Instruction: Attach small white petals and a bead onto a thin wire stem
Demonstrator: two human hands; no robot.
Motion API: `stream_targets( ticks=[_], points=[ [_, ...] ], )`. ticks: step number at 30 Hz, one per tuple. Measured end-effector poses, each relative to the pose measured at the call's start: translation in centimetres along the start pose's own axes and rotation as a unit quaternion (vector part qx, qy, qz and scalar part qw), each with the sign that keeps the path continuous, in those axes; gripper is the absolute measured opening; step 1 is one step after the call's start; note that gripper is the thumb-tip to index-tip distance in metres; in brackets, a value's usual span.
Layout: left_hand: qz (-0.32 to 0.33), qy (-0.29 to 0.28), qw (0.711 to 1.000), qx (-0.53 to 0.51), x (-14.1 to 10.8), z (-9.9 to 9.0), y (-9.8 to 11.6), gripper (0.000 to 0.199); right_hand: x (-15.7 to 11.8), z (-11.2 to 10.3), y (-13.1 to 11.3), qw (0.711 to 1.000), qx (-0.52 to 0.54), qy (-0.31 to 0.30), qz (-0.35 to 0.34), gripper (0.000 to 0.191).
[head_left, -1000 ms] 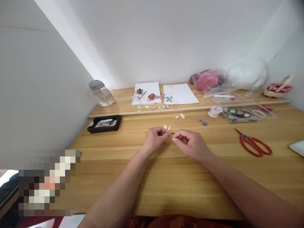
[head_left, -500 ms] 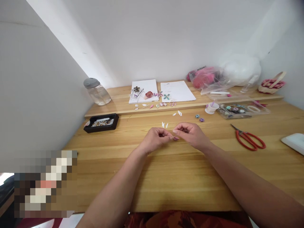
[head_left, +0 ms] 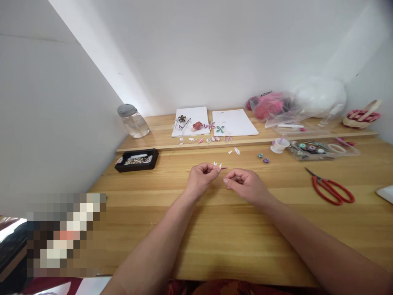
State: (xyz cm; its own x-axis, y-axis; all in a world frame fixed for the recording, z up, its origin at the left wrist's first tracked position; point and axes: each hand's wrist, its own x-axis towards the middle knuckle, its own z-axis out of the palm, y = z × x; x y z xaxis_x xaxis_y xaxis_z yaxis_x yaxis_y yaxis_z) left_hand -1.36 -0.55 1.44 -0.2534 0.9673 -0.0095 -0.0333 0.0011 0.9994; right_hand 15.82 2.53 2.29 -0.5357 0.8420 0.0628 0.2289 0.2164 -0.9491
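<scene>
My left hand [head_left: 202, 178] pinches a small dark pink petal-like piece [head_left: 224, 168] by its end, and the piece points right. Just to the right, my right hand [head_left: 244, 184] is closed with thumb against curled fingers; anything between them is too small to make out. The two hands are apart. Small white slivers [head_left: 220, 165] show right behind my left fingertips. Farther back lie two white petal pieces [head_left: 237, 150]. A blue bead-like piece [head_left: 260, 155] and a purple one [head_left: 266, 160] rest behind my right hand.
Red-handled scissors [head_left: 331, 189] lie at right, below a clear box [head_left: 350, 151] of spools. A black tray [head_left: 136, 167] of beads sits at left. On the raised shelf stand a bottle [head_left: 135, 123], white papers [head_left: 235, 123] with flower pieces beside them, and a small basket [head_left: 360, 118].
The view has shifted slightly. My hands have moved apart, and the dark pink piece is now at my left fingertips, pointing right and away from my right hand.
</scene>
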Motion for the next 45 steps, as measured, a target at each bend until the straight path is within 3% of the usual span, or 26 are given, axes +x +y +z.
stream_targets(
  ticks=[3, 9, 14, 19, 22, 27, 30, 33, 39, 45],
  points=[
    [0.022, -0.005, 0.999, 0.050, 0.0, 0.0, 0.1, 0.027, -0.4, -0.1, -0.4, 0.997, -0.054, 0.027, -0.047, 0.021],
    [0.018, -0.094, 0.986, 0.136, -0.7, -0.1, 0.7, 0.024, 0.0, -1.7, -0.3, 0.994, -0.050, 0.048, -0.084, 0.016],
    [0.005, -0.162, 0.978, 0.134, -1.1, -0.1, 0.9, 0.026, 0.7, -2.3, 0.2, 0.998, -0.011, 0.014, -0.062, 0.020],
    [-0.010, -0.180, 0.979, 0.097, -1.1, -0.2, 1.1, 0.027, 1.1, -2.1, 0.7, 0.999, 0.032, 0.004, -0.016, 0.028],
    [-0.012, -0.165, 0.985, 0.049, -1.0, -0.2, 1.1, 0.030, 1.2, -1.7, 0.8, 0.997, 0.068, 0.002, 0.033, 0.032],
    [0.005, -0.070, 0.997, 0.000, -0.4, -0.1, 0.5, 0.032, 0.8, -0.6, 0.8, 0.992, 0.080, -0.002, 0.096, 0.032],
    [0.021, -0.017, 1.000, 0.015, 0.0, 0.0, 0.0, 0.032, 0.4, -0.3, 0.5, 0.996, 0.042, -0.018, 0.072, 0.028],
    [0.036, -0.002, 0.997, 0.064, 0.1, 0.0, -0.3, 0.027, 0.0, -0.5, 0.1, 1.000, -0.003, -0.012, 0.011, 0.023],
    [0.042, -0.081, 0.983, 0.158, -0.7, 0.1, 0.5, 0.018, 0.1, -1.6, -0.3, 0.999, -0.025, 0.016, -0.038, 0.019],
    [0.003, -0.163, 0.979, 0.121, -1.3, 0.2, 1.3, 0.029, 1.1, -2.4, 0.3, 1.000, 0.022, -0.002, -0.015, 0.026]
  ],
)
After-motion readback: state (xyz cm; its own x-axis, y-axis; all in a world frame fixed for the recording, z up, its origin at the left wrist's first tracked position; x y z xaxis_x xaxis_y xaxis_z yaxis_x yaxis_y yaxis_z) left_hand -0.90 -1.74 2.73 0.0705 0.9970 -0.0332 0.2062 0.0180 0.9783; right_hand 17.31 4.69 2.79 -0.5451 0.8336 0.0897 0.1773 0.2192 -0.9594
